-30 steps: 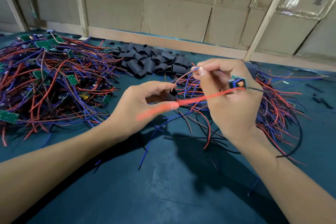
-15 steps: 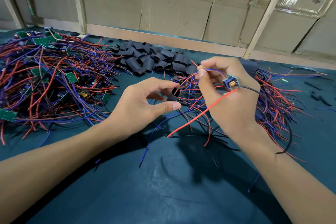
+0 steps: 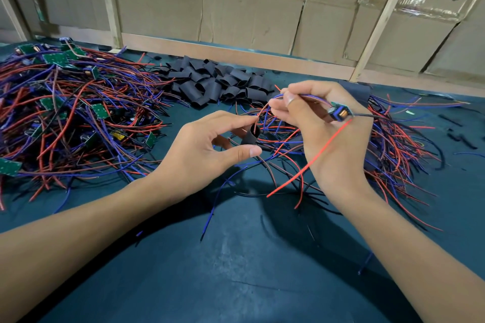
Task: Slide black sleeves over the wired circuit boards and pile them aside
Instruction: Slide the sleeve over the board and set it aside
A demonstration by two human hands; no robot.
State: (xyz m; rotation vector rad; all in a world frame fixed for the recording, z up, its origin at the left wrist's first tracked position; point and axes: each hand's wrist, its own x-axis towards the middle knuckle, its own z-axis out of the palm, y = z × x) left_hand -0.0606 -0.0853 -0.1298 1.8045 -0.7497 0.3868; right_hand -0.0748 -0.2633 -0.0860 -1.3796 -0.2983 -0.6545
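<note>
Black sleeve [image 3: 251, 134], single, mouth up and open, pinched between thumb and fingers of left hand [image 3: 207, 151], raised above the teal table [image 3: 236, 270]. Wired circuit board [image 3: 339, 113], small, with coil, just right of the sleeve, lying against the back of right hand [image 3: 328, 134]; its lead wires [image 3: 265, 110] arching left and down into the sleeve mouth. Loose red wire [image 3: 309, 162] of the same board hanging free, below and right of the sleeve. Risks, as judged: a lead catching on the sleeve rim and folding back instead of entering; soft sleeve flattening under too tight a pinch and closing its mouth; dangling red wire left outside or snagging in the finished pile [image 3: 399, 149] right of the sleeve. Left hand: thumb and fingers curled, closed on the sleeve. Right hand: thumb and fingertips pressed together on the leads, remaining fingers curled. Spare sleeves [image 3: 223, 81] heaped beyond the sleeve; unsleeved boards [image 3: 65, 107] tangled far to its left.
</note>
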